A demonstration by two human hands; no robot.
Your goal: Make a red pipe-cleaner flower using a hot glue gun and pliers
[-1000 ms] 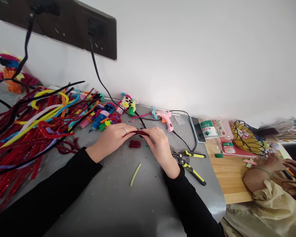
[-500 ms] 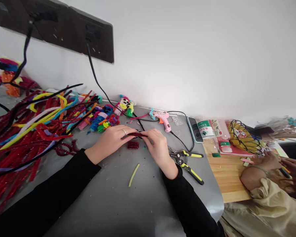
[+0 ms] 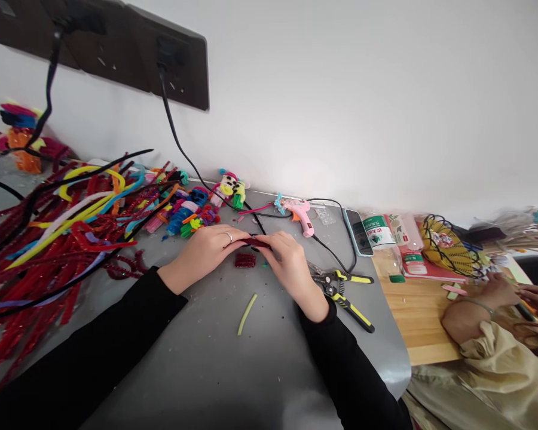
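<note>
Fingers point(image 3: 238, 238) of the left hand point(image 3: 201, 254) and right hand point(image 3: 292, 270) are closed on a dark red strip point(image 3: 257, 242), pinching it from both sides, apparently to steady so small a piece. On the near side lie a green stem point(image 3: 247, 314) and, just below the strip, a red block point(image 3: 245, 261), presumably kept central for sight; pliers point(image 3: 355, 315) rest beside the right hand, handles spread, seemingly for easy reach. Farther back, the glue gun point(image 3: 302, 215) lies toward the wall point(image 3: 363, 119), probably to keep its nozzle clear.
</note>
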